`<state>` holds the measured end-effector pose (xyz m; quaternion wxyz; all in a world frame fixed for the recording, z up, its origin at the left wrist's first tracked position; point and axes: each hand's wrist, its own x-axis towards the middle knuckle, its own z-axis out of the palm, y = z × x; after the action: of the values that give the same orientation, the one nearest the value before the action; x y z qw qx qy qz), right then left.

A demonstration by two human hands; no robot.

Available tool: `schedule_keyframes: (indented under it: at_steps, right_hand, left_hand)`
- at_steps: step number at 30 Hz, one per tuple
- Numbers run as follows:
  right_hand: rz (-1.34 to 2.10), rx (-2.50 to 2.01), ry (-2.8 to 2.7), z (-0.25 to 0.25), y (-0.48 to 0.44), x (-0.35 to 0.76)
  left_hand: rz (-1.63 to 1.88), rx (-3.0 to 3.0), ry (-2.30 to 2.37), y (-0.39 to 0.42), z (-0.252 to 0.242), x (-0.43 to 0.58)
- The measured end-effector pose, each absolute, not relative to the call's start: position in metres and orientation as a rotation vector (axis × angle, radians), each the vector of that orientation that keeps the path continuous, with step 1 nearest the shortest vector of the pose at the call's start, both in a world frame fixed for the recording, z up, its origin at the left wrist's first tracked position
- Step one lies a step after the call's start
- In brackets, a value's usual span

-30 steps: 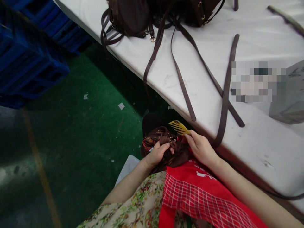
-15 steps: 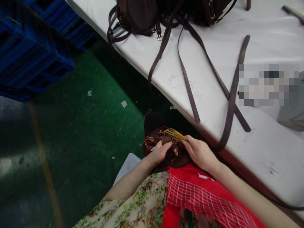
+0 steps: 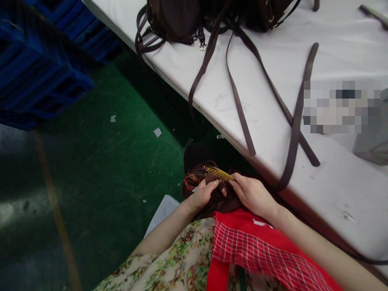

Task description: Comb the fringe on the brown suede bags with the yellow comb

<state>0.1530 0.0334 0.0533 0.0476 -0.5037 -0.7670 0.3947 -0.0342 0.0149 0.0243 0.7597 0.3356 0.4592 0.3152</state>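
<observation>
My right hand [image 3: 253, 193] is closed on one end of a yellow comb [image 3: 220, 173], whose teeth lie over a bunch of thin brown strips that looks like a tassel [image 3: 211, 178]. The thumb and fingers of my left hand [image 3: 201, 195] pinch this tassel from the near side. Beneath both hands, a dark brown bag [image 3: 233, 202] rests at my lap. A patterned red and orange cloth [image 3: 190, 182] shows at its left side. My fingers cover part of the tassel and bag.
Brown bags [image 3: 178, 20] stand at the back of the white table [image 3: 342, 194]. Long brown straps [image 3: 295, 133] trail across it towards me, one hanging over the edge. Blue pallets [image 3: 42, 76] are stacked at the left on the green floor [image 3: 121, 161], among paper scraps.
The comb and my right hand have shifted slightly left, and the comb now sits flatter over the tassel. My left hand keeps its pinch in nearly the same place.
</observation>
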Motion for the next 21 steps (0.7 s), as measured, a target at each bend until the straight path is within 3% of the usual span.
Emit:
schedule_keyframes:
  at_steps: [12,21]
  right_hand:
    - [1.21,-1.552,-2.366,0.0569,0.0351,0.1518]
    - [0.972,-1.596,-2.654,0.0558,0.0354,0.1444]
  left_hand:
    - [0.64,0.743,1.022,0.0156,0.0242,-0.0351]
    - [0.609,0.835,0.955,0.017,0.0336,-0.0334]
